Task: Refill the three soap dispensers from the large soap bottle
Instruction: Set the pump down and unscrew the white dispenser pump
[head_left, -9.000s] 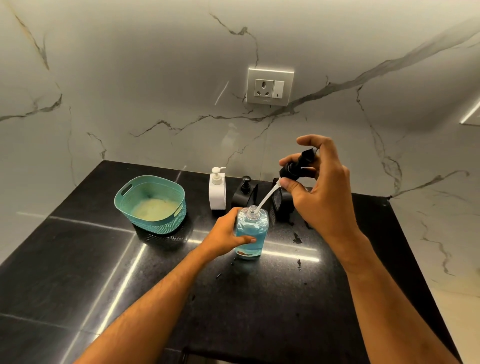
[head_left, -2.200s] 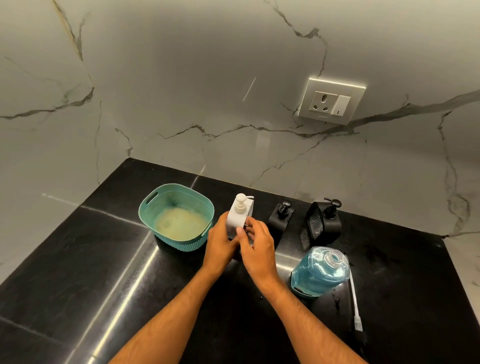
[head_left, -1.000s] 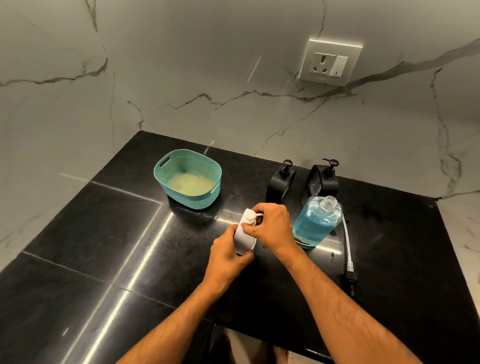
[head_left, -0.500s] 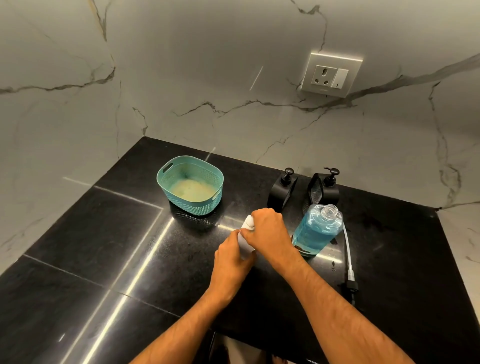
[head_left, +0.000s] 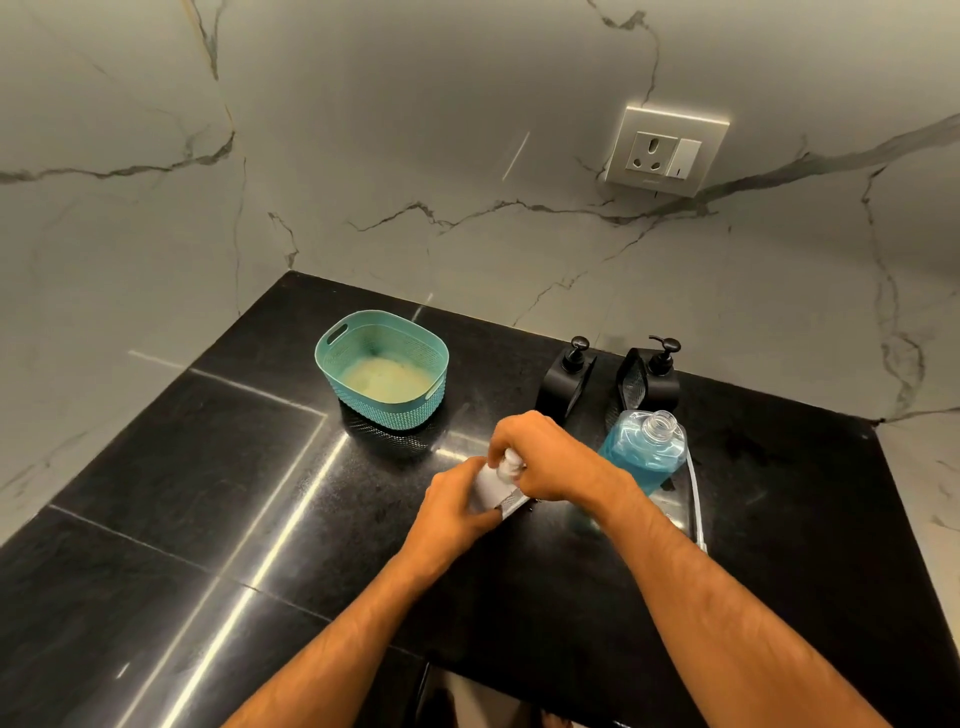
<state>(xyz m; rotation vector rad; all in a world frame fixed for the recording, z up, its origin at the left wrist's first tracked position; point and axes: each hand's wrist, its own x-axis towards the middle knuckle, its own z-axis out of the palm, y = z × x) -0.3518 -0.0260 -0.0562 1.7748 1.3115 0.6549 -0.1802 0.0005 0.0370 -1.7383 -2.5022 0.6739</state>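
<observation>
A small white soap dispenser (head_left: 491, 486) stands on the black counter (head_left: 208, 467) near the middle. My left hand (head_left: 452, 512) grips its body from the left. My right hand (head_left: 545, 454) is curled over its pump top. Just right of my hands stands the large clear bottle of blue soap (head_left: 641, 452), its neck uncapped. Its pump with a long white tube (head_left: 696, 499) lies on the counter beside it. Two black dispensers, one (head_left: 566, 379) on the left and one (head_left: 652, 376) on the right, stand behind at the wall.
A teal perforated basket (head_left: 382, 376) sits at the back left of the counter. A wall socket (head_left: 667, 150) is on the marble wall above the black dispensers. The counter's front edge runs just below my forearms.
The white dispenser was brought forward from the wall row to the middle of the counter. My right hand has closed down over its pump top since a second ago.
</observation>
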